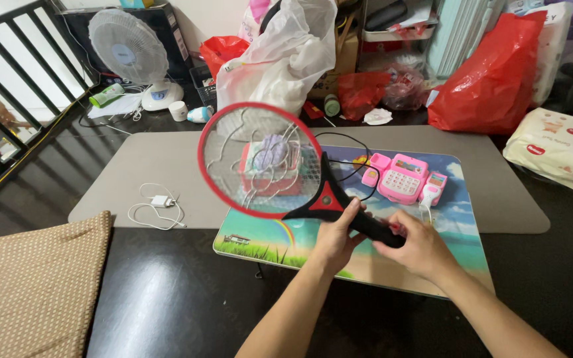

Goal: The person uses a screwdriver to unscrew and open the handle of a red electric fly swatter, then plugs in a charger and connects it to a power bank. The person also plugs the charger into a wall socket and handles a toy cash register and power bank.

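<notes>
Both the left hand (335, 233) and right hand (414, 246) gripped the red-rimmed, black-handled mesh swatter racket (260, 160); tilted, it could strike the pink toy cash register (402, 178) just behind.

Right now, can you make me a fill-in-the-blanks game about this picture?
1. Both hands, left and right, hold the racket-shaped swatter by its black ____.
2. The swatter's round rim is ____.
3. The toy cash register on the picture board is ____.
4. The white fan stands far ____.

Answers: handle, red, pink, left
</notes>
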